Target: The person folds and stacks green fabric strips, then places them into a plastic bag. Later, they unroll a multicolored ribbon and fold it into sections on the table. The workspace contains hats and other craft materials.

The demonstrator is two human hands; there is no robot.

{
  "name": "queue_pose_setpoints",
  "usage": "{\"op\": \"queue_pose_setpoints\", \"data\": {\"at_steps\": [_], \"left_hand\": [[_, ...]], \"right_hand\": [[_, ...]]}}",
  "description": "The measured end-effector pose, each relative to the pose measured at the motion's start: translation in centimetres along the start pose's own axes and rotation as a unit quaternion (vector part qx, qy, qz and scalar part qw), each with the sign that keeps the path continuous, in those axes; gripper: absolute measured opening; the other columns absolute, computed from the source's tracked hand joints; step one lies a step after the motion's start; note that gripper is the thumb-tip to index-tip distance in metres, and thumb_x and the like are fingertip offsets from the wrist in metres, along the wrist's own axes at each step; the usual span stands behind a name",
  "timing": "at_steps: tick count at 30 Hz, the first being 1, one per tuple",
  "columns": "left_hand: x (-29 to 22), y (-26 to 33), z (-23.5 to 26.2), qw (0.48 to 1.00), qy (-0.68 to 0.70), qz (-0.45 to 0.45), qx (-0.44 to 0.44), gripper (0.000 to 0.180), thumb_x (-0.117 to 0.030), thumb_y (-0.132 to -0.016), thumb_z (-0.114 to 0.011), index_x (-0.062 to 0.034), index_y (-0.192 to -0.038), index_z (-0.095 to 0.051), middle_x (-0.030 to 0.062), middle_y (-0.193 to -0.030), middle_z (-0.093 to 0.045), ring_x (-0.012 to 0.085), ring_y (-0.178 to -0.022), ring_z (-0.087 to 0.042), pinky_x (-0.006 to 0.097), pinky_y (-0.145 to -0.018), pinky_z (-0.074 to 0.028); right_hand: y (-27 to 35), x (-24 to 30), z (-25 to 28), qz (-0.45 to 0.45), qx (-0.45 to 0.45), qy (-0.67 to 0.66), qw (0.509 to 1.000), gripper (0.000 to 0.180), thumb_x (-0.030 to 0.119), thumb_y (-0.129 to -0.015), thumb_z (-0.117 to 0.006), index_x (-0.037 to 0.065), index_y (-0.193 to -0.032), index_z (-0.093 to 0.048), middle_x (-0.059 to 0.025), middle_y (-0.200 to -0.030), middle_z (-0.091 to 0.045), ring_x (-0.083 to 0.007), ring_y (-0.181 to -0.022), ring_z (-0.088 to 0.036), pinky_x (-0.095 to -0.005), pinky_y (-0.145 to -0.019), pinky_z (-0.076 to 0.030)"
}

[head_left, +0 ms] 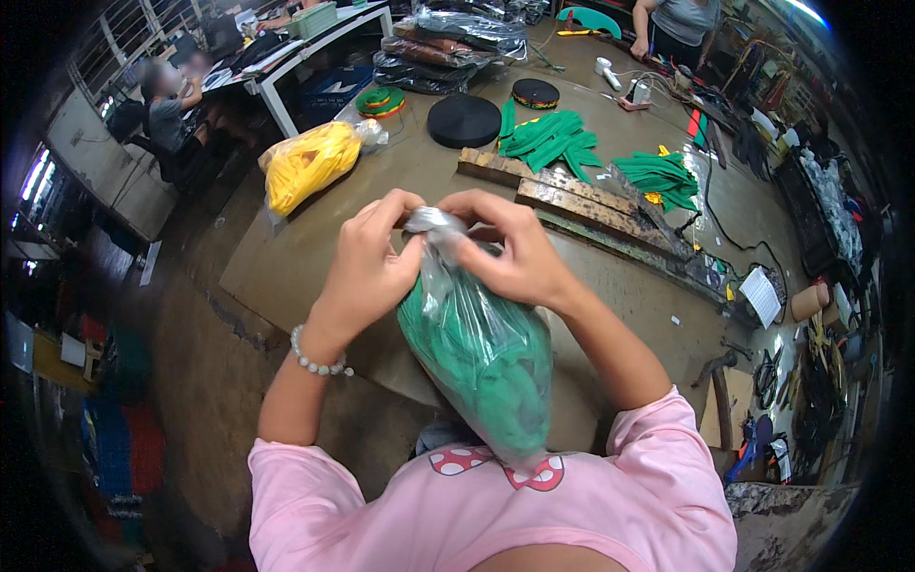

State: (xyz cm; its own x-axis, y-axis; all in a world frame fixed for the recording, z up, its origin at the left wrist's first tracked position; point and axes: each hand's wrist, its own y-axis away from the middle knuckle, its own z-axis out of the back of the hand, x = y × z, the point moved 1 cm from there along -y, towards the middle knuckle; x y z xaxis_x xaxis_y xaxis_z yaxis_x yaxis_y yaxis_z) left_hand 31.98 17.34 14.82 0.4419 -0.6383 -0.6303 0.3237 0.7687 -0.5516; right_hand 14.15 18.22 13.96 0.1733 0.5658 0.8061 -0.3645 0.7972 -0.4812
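A clear plastic bag (477, 353) full of green fabric strips hangs between my arms, its lower end close against my pink shirt. Its gathered, twisted neck is pinched by both hands. My left hand (372, 253), with a beaded bracelet at the wrist, grips the neck from the left. From the other side my right hand (510, 248) closes thumb and fingers on the same neck; some of its fingertips are hidden behind the plastic. Beyond my left hand lies a tied bag of yellow strips (310, 167) on the table (400, 162).
Past my hands, wooden bars (591, 210) lie across the table, with green strip bundles (548, 141) behind them. Rolls of black webbing (464, 121) and a striped coil (380, 101) sit farther back. A hammer (720, 367) rests at right. Other people sit and stand at the far side.
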Motion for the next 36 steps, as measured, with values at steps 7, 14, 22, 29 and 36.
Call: {"op": "queue_pose_setpoints", "data": {"at_steps": [7, 14, 22, 29, 36], "left_hand": [[2.0, -0.7, -0.5, 0.996, -0.070, 0.050, 0.012, 0.020, -0.003, -0.070, -0.059, -0.0026, -0.089, -0.050, 0.0126, -0.072, -0.057, 0.0247, -0.063, -0.058, 0.031, -0.054, -0.044], [3.9, -0.7, 2.4, 0.965, 0.176, 0.122, 0.150, 0.025, -0.006, -0.083, -0.057, -0.0011, -0.107, -0.055, 0.0077, -0.096, -0.061, 0.0149, -0.087, -0.059, 0.027, -0.073, -0.048], [7.9, -1.8, 1.9, 0.947, 0.265, 0.077, 0.164, 0.028, -0.016, -0.088, -0.058, -0.0076, -0.115, -0.059, 0.0090, -0.109, -0.061, 0.0162, -0.096, -0.058, 0.030, -0.084, -0.047], [25.1, -6.9, 8.6, 0.849, -0.503, 0.155, 0.051, 0.101, -0.065, -0.054, -0.071, -0.0331, -0.140, -0.029, 0.0205, -0.145, -0.022, 0.0445, -0.132, -0.021, 0.063, -0.102, -0.016], [27.5, -3.6, 8.0, 0.901, -0.385, 0.199, 0.005, 0.102, -0.029, -0.054, -0.081, -0.0341, -0.140, -0.025, 0.0153, -0.139, -0.031, 0.0394, -0.126, -0.032, 0.053, -0.098, -0.036]], "right_hand": [[-1.1, -0.5, -2.0, 0.001, -0.046, 0.072, 0.996, 0.028, 0.013, -0.077, -0.066, 0.001, -0.101, -0.058, -0.0073, -0.085, -0.062, -0.0114, -0.076, -0.060, -0.0261, -0.069, -0.051], [-3.0, -2.0, -1.5, 0.022, -0.016, 0.117, 0.993, 0.024, 0.006, -0.072, -0.065, 0.002, -0.095, -0.058, -0.0050, -0.081, -0.057, -0.0112, -0.073, -0.057, -0.0228, -0.064, -0.052], [-2.8, -2.1, 0.0, -0.069, 0.018, 0.152, 0.986, 0.027, 0.006, -0.071, -0.064, 0.001, -0.097, -0.057, -0.0068, -0.090, -0.057, -0.0189, -0.083, -0.059, -0.0259, -0.073, -0.049], [3.0, -5.6, 1.5, -0.248, 0.312, 0.071, 0.914, 0.097, 0.050, -0.074, -0.070, 0.009, -0.144, -0.018, -0.0242, -0.128, -0.044, -0.0348, -0.118, -0.045, -0.0392, -0.097, -0.040], [6.0, -7.2, -2.8, -0.335, 0.252, -0.120, 0.900, 0.083, 0.049, -0.078, -0.067, 0.003, -0.137, -0.031, -0.0218, -0.118, -0.054, -0.0279, -0.106, -0.055, -0.0344, -0.091, -0.043]]}}
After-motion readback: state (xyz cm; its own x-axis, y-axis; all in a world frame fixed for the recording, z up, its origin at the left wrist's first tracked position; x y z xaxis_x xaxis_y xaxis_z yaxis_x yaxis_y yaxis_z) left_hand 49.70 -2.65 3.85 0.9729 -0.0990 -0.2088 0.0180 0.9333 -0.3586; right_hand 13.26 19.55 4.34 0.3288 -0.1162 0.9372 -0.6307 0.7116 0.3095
